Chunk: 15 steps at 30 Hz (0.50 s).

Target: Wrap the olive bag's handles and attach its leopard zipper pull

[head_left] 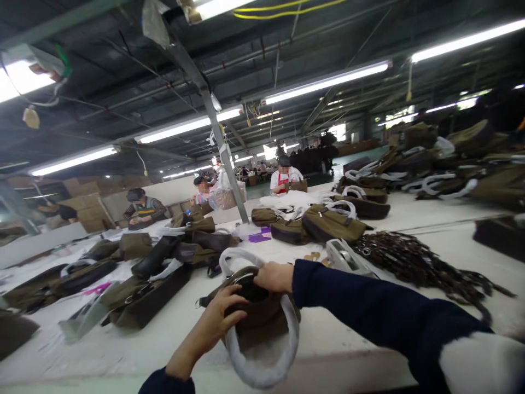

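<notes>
An olive-brown handbag stands on the white table right in front of me, its top open and dark inside. Its two handles are wrapped in white material; the near one hangs down toward me and the far one rises behind the opening. My left hand lies at the left side of the opening, fingers spread and touching the rim. On the right side of the opening, my right hand is closed on the bag's rim, its fingertips partly hidden inside.
Olive bags lie behind and at both sides. A pile of dark straps and a clear tape dispenser are at the right. Purple pieces lie beyond the bag. Several people sit farther back, near a slanted metal post.
</notes>
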Tool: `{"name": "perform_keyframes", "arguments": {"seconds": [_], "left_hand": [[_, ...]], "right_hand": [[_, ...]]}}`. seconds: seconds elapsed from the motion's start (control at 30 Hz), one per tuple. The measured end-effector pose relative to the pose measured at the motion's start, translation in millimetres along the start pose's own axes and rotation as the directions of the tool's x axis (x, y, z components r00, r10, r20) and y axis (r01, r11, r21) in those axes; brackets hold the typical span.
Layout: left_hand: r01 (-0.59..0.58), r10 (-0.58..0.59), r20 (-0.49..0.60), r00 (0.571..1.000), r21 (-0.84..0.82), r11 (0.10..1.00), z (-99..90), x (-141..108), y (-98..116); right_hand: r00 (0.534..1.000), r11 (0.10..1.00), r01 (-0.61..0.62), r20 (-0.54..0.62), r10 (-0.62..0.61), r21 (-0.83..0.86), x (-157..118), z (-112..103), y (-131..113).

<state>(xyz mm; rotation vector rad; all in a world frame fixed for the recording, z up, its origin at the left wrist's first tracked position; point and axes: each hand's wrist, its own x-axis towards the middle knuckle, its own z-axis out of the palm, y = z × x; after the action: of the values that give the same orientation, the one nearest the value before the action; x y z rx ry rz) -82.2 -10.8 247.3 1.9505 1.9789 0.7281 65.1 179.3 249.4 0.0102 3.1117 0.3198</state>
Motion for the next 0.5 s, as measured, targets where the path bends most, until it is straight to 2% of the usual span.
{"name": "perform_keyframes", "arguments": {"seconds": [0.07, 0.1, 0.2, 0.27, 0.33, 0.4, 0.43, 0.5], "left_hand": [[0.003, -0.002, 0.016, 1.0, -0.017, 1.0, -1.7, 1.6, 2.1], [0.001, 0.0, 0.026, 1.0, -0.03, 1.0, -2.5, 2.2, 3.1], [-0.022, 0.026, 0.054, 0.998, -0.078, 0.997, -3.9, 2.9, 5.5], [-0.04, 0.047, 0.066, 0.997, -0.104, 0.994, -3.9, 2.2, 6.3], [-0.05, 0.059, 0.069, 0.996, -0.124, 0.991, -3.3, 0.9, 6.9], [-0.048, 0.055, 0.055, 0.997, -0.124, 0.991, -2.1, -0.7, 7.8], [-0.046, 0.051, 0.049, 0.997, -0.112, 0.993, -1.4, -1.4, 8.4], [-0.049, 0.052, 0.047, 0.998, -0.07, 0.996, 0.0, -2.2, 9.7]], "right_hand": [[0.998, 0.997, 0.044, 0.049, -0.047, 0.056, 2.1, -15.2, 5.4], [0.998, 0.995, 0.054, 0.033, -0.058, 0.088, 3.7, -21.7, 6.3], [0.986, 0.985, 0.07, -0.16, -0.044, 0.157, 11.5, -26.3, 2.4], [0.967, 0.973, 0.137, -0.239, -0.091, 0.184, 18.3, -15.2, -2.0], [0.962, 0.946, 0.223, -0.207, -0.176, 0.234, 25.4, 2.0, -4.9], [0.963, 0.91, 0.26, -0.162, -0.217, 0.324, 32.9, 18.6, -6.8], [0.965, 0.889, 0.259, -0.147, -0.218, 0.377, 37.0, 25.0, -7.9], [0.985, 0.855, 0.167, -0.121, -0.123, 0.491, 46.4, 32.5, -11.9]]}}
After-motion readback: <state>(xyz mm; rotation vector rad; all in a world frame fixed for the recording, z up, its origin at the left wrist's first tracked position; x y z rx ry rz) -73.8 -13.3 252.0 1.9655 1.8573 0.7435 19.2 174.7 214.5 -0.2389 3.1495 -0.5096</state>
